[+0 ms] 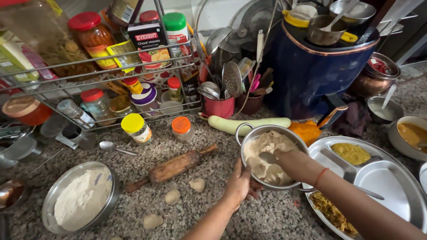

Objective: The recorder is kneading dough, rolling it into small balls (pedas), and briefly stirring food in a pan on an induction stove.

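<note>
Our left hand [238, 186] grips the steel bowl [249, 133] by its near wall, steadying it mid-surface, while our right hand [284, 160] presses closed into the dough [267, 149] inside.

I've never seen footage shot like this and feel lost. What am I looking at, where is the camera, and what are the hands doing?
There is no machine here: a camera worn on a person's head looks down at their own bare hands on a speckled stone counter. The left hand steadies a tilted steel bowl from below; the right hand reaches inside it, into the dough. Nearby lie a wooden rolling pin, three small dough balls, a flour pan and a steel compartment plate holding food.
</note>
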